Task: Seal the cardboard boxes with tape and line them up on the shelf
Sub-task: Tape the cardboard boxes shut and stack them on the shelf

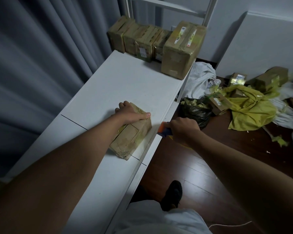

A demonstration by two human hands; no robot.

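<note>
Cardboard box (130, 132): near shelf (125, 81) front edge, long axis running away; left hand (132, 114) grips its far end; right hand (184, 125), just beside, grips tape dispenser (164, 130).

Shelf top (125, 85): white, plain. Near cardboard box (132, 132): brown, banded with yellowish glossy tape. Row of boxes (142, 39) at the far end: brown, same yellowish tape; the largest box (181, 49) carries white labels with red marks. Tape dispenser (164, 130): orange and dark blue. Curtain (32, 56): grey-blue, unpatterned. Floor (201, 166): dark reddish-brown wood. Floor litter: yellow-green sheet (250, 105), black bag (194, 110), white cloth (201, 78). Shoe (173, 195): black.
</note>
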